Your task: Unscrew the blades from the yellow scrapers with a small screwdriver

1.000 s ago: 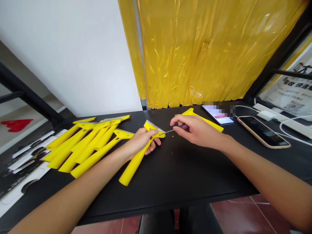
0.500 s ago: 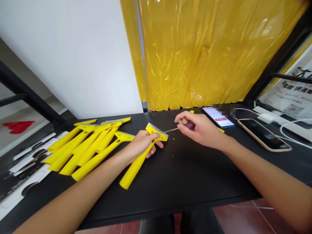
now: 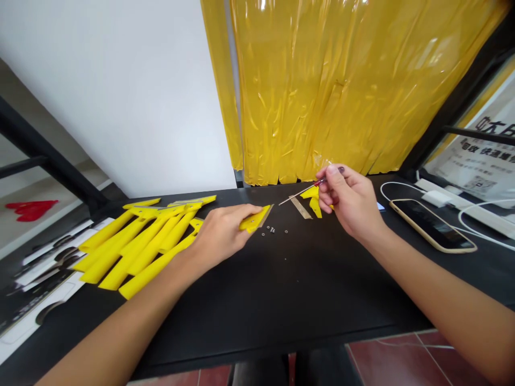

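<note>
Swung away from the yellow plastic scraper (image 3: pixel 254 220), my right grip (image 3: pixel 350 201) pinches a screwdriver (image 3: pixel 300 194); my left grip (image 3: pixel 223 233) clenches the scraper steady, screws (image 3: pixel 272 230) just beside it

Yellow plastic sheeting (image 3: pixel 317 91) hangs beside a white wall (image 3: pixel 108 96).

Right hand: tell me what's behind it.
Behind the right hand, a yellow piece lies on the table, partly covered, and yellow plastic sheeting hangs beyond. A sliver of screen shows; the hand hides the rest.

left hand (image 3: pixel 223 233): bare | right hand (image 3: pixel 350 201): bare | forearms (image 3: pixel 438 284): bare | trousers (image 3: pixel 261 372): dark
</note>
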Available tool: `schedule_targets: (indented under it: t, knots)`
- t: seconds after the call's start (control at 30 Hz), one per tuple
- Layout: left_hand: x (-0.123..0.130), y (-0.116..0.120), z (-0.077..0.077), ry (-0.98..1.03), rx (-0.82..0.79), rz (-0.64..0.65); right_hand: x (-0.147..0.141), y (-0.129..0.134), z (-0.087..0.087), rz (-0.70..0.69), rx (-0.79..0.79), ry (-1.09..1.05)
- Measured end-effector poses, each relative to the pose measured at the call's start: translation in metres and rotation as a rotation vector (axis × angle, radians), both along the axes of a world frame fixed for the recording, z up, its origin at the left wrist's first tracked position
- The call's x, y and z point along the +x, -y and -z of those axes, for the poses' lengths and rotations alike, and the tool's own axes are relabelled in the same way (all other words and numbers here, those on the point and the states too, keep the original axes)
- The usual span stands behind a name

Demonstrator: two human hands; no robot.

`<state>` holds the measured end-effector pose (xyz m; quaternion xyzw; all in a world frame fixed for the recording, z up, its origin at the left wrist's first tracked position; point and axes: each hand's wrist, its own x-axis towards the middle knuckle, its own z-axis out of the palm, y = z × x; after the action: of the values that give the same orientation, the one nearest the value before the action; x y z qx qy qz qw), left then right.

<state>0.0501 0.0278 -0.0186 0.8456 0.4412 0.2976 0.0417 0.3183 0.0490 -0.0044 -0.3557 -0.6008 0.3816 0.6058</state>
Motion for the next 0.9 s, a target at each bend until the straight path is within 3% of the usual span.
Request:
schedule_targets:
  t: [0.13, 0.23, 0.53, 0.9]
  knots:
    - [0.0, 0.0, 0.01, -0.348, 0.124, 0.104, -0.004, 0.003, 0.003, -0.015, 0.021, 0.044]
    - [0.003, 0.003, 0.012, -0.475, 0.214, 0.133, -0.007, 0.006, 0.007, -0.066, 0.038, 0.083]
    - [0.006, 0.003, 0.011, -0.473, 0.55, 0.209, -0.009, 0.006, 0.014, -0.098, 0.09, 0.146]
    - [0.005, -0.002, 0.015, -0.537, 0.628, 0.256, -0.009, 0.005, 0.017, -0.089, 0.179, 0.288]
